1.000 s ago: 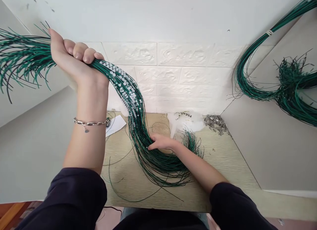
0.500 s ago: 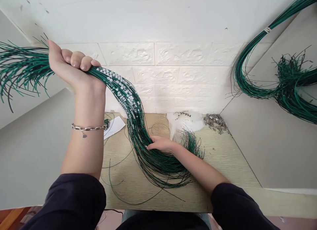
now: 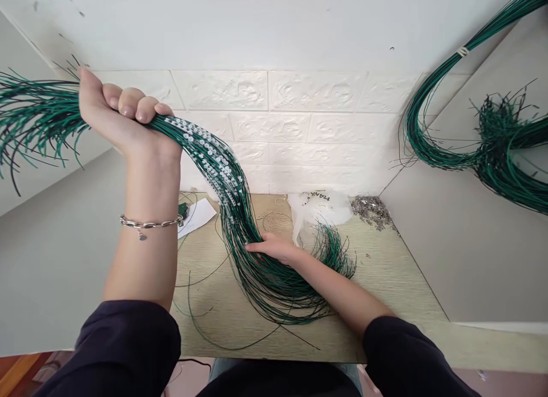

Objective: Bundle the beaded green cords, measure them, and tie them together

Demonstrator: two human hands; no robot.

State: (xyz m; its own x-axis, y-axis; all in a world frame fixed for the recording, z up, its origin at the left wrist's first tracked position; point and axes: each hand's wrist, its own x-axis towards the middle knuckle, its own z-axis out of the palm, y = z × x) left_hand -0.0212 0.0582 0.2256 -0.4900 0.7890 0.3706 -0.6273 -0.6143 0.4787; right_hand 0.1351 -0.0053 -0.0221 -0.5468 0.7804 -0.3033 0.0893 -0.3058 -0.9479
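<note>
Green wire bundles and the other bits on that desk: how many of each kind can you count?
Green wire bundles: 2, one gripped by the left hand and touched by the right hand, running down to the tabletop, one at the right wall.
White plastic bags: 1
Paper slips: 1
Piles of small metal parts: 1
Total: 5

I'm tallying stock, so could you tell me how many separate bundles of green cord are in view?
2. One bundle is gripped by the left hand and touched by the right hand; the other bundle hangs at upper right, partly out of frame.
</note>
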